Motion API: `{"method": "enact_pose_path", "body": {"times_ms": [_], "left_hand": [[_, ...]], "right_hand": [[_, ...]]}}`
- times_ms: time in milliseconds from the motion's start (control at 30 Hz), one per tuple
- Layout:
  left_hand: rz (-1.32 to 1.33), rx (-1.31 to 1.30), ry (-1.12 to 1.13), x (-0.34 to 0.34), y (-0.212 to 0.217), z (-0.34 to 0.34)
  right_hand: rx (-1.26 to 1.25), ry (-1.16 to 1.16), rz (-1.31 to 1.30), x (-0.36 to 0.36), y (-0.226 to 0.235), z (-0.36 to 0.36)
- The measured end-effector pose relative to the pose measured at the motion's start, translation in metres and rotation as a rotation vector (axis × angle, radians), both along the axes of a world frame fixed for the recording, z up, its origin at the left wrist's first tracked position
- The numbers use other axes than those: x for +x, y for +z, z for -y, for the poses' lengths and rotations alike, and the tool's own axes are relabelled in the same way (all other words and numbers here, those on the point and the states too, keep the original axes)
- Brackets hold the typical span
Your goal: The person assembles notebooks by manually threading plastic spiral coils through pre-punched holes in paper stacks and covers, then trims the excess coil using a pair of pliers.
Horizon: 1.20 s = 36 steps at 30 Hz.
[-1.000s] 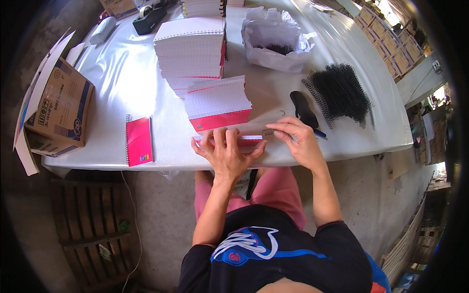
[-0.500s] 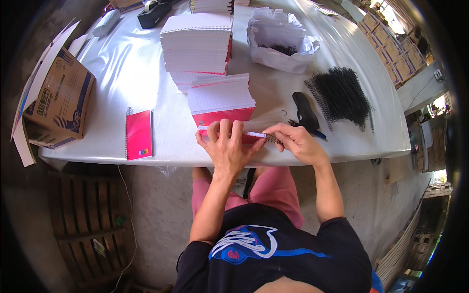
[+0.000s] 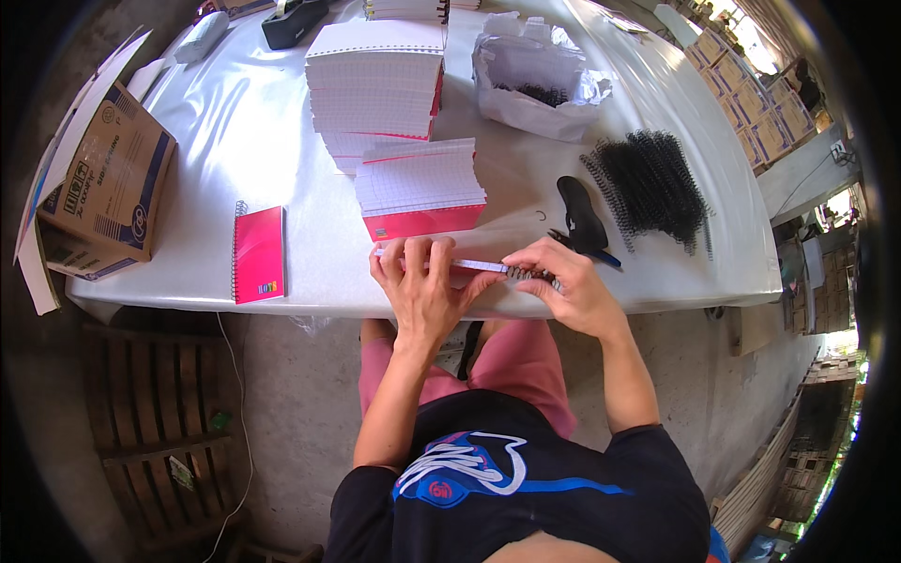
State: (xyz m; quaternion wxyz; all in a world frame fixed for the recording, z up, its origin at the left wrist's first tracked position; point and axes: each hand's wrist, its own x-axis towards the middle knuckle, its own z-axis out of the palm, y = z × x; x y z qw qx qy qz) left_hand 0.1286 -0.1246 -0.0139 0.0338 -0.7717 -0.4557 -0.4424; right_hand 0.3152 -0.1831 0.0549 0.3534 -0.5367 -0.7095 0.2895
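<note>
And here at the near edge of the table [image 3: 328, 286], the left hand [image 3: 419, 281] grips the pad [image 3: 479, 266], fingers bent over it, spine side up! The right hand [image 3: 569, 286] pinches the coil [image 3: 537, 276] right at the pad's right end. Tight ahead: the short stack [image 3: 420, 192] stands just beyond the left fingers. Forward of the right hand, the black tool [image 3: 583, 214] sits near, the coil heap [image 3: 652, 188] behind it. More room leftward, a broad stretch of tabletop running to the pink notebook [image 3: 258, 255], itself close to the near edge, with the carton [image 3: 111, 178] farther out.
</note>
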Motion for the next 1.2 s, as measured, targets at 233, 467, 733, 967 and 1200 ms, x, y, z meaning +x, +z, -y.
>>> {"method": "enact_pose_path", "body": {"times_ms": [233, 467, 733, 967, 1200], "left_hand": [[0.046, -0.134, -0.100, -0.002, 0.013, -0.003], [0.065, -0.136, -0.117, -0.003, 0.012, -0.002], [0.095, -0.078, -0.224, -0.013, 0.008, -0.007], [0.092, -0.128, -0.257, -0.015, 0.005, -0.009], [0.104, -0.100, -0.265, -0.011, 0.006, -0.009]], "right_hand": [[0.056, 0.144, -0.127, 0.016, -0.009, -0.016], [-0.340, 0.094, 0.007, 0.018, 0.007, -0.010], [0.188, 0.042, 1.029, 0.109, -0.026, -0.045], [0.341, 0.122, 0.843, 0.132, 0.015, -0.067], [-0.084, 0.283, -0.645, 0.040, -0.004, -0.038]]}}
